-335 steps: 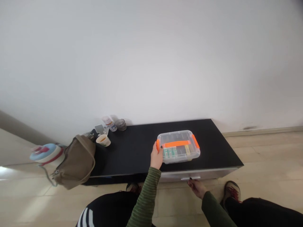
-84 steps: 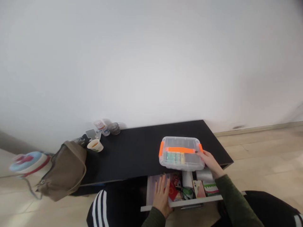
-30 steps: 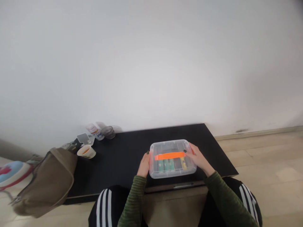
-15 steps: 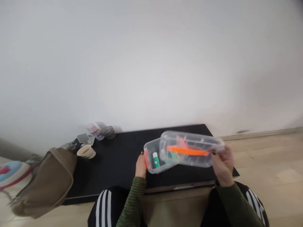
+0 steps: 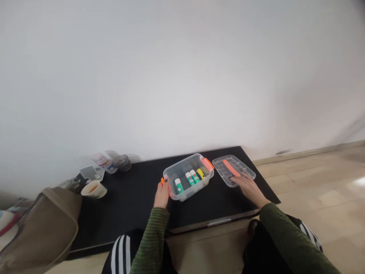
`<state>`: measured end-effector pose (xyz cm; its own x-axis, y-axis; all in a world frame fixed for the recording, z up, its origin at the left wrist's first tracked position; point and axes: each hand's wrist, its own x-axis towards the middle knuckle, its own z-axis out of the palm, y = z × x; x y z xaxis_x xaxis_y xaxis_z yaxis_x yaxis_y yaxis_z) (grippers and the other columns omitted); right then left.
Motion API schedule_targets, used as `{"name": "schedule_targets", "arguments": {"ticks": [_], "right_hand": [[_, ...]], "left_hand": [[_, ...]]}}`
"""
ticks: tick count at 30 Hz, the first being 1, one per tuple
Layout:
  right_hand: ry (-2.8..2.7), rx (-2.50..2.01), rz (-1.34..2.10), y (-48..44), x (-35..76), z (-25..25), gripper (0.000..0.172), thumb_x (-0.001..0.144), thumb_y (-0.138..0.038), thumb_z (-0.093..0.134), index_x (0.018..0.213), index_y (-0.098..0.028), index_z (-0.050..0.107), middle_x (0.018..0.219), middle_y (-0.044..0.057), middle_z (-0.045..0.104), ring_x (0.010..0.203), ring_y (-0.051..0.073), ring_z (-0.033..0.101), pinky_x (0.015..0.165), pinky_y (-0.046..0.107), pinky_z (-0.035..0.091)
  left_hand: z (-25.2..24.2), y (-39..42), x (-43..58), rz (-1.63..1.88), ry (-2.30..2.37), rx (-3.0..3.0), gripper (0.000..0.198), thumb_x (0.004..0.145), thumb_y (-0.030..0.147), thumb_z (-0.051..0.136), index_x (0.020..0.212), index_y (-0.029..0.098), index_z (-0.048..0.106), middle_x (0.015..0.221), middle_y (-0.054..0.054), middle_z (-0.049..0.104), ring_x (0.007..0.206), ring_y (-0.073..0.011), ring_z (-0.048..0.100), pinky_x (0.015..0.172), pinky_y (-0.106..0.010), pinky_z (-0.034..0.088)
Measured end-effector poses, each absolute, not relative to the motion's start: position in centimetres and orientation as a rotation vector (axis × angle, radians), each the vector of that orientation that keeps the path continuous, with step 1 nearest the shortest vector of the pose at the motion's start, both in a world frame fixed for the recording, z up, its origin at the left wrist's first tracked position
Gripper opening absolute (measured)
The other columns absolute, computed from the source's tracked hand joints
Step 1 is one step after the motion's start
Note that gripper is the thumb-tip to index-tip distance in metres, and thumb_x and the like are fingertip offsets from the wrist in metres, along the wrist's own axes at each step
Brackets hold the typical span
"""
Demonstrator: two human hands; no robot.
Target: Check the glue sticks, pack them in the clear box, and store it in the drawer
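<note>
L hand on box end, R hand at lid

L hand (image 5: 161,195) has a narrow grip on the L end of the clear box (image 5: 196,190), thumb up by the rim, next to the orange latch (image 5: 162,181); undersides of fingers hidden. Box is uncovered, sitting approx. mid-table on the black table (image 5: 137,198), set at an angle. Inside: 3 green sticks (image 5: 178,185) w/ white caps, 2 of them side by side, plus 1 yellow stick (image 5: 201,174) nr the R end.

R hand (image 5: 251,191) touches the near R part of the clear lid (image 5: 242,166), fingers stretched toward its orange handle (image 5: 231,168); can't tell if it's pinching the edge or just resting. Lid is R of box, just beside it, over the table's R end.

Far L: paper cup (image 5: 94,189) w/ brownish liquid, brown bag (image 5: 51,224) nr it.
</note>
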<state>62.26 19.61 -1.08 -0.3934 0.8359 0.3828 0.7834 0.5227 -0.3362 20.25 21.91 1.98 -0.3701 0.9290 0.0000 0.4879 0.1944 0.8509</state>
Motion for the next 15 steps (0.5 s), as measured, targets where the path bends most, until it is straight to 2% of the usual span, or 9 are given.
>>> {"name": "schedule_targets", "arguments": {"ticks": [2,4,6,8,11,13,15], "right_hand": [[-2.304,-1.358,0.142,19.7,62.3,-2.1,0.06,0.08,0.003,0.034,0.124,-0.024,0.063,0.123,0.006,0.069,0.119,0.018,0.061,0.115,0.049,0.03],[-2.33,-1.408,0.177,19.7,62.5,-2.9,0.064,0.074,0.005,0.035,0.122,-0.025,0.065,0.125,0.006,0.068,0.122,0.019,0.059,0.115,0.05,0.028],[-2.325,-1.503,0.24,19.6,62.7,-3.6,0.066,0.068,0.006,0.037,0.118,-0.026,0.067,0.125,0.006,0.068,0.122,0.02,0.058,0.114,0.051,0.03],[-2.27,-1.621,0.287,19.5,62.6,-3.7,0.063,0.066,0.005,0.039,0.112,-0.025,0.07,0.124,0.007,0.068,0.121,0.021,0.059,0.111,0.051,0.034],[-2.139,-1.635,0.248,19.6,60.8,-1.9,0.056,0.068,0.003,0.04,0.108,-0.021,0.07,0.12,0.009,0.069,0.12,0.023,0.058,0.106,0.047,0.041],[-2.061,-1.495,0.175,20.1,58.1,0.9,0.052,0.072,0.001,0.04,0.111,-0.02,0.068,0.12,0.009,0.068,0.119,0.023,0.058,0.104,0.044,0.043],[-2.022,-1.328,0.123,21.0,54.3,4.3,0.046,0.079,-0.004,0.041,0.114,-0.022,0.065,0.118,0.008,0.066,0.117,0.023,0.057,0.105,0.043,0.043]], "left_hand": [[2.8,21.7,19.5,0.996,2.013,1.338,0.046,0.09,0.051,0.042,0.118,0.017,0.056,0.106,-0.014,0.067,0.098,-0.0285,0.064,0.085,-0.041,0.049],[3.6,21.0,19.3,1.042,2.067,1.499,0.053,0.089,0.048,0.045,0.13,0.014,0.048,0.125,-0.019,0.058,0.116,-0.0305,0.057,0.097,-0.045,0.044],[4.1,19.9,19.5,1.144,2.054,1.8,0.056,0.088,0.044,0.048,0.134,0.013,0.046,0.137,-0.02,0.049,0.128,-0.0312,0.046,0.107,-0.048,0.036],[4.1,18.7,20.2,1.168,1.926,2.101,0.054,0.085,0.042,0.053,0.132,0.017,0.05,0.141,-0.018,0.045,0.134,-0.0312,0.04,0.113,-0.052,0.027],[3.3,17.5,21.2,1.032,1.737,2.344,0.043,0.079,0.042,0.063,0.117,0.022,0.061,0.135,-0.013,0.054,0.132,-0.032,0.043,0.115,-0.058,0.021],[2.6,17.4,21.7,0.986,1.706,2.401,0.024,0.078,0.039,0.066,0.096,0.023,0.067,0.123,-0.01,0.062,0.129,-0.0325,0.046,0.115,-0.059,0.02],[1.9,17.5,22.0,1.02,1.723,2.416,0.009,0.08,0.033,0.064,0.078,0.024,0.066,0.111,-0.008,0.067,0.126,-0.0316,0.048,0.115,-0.059,0.02]]}}
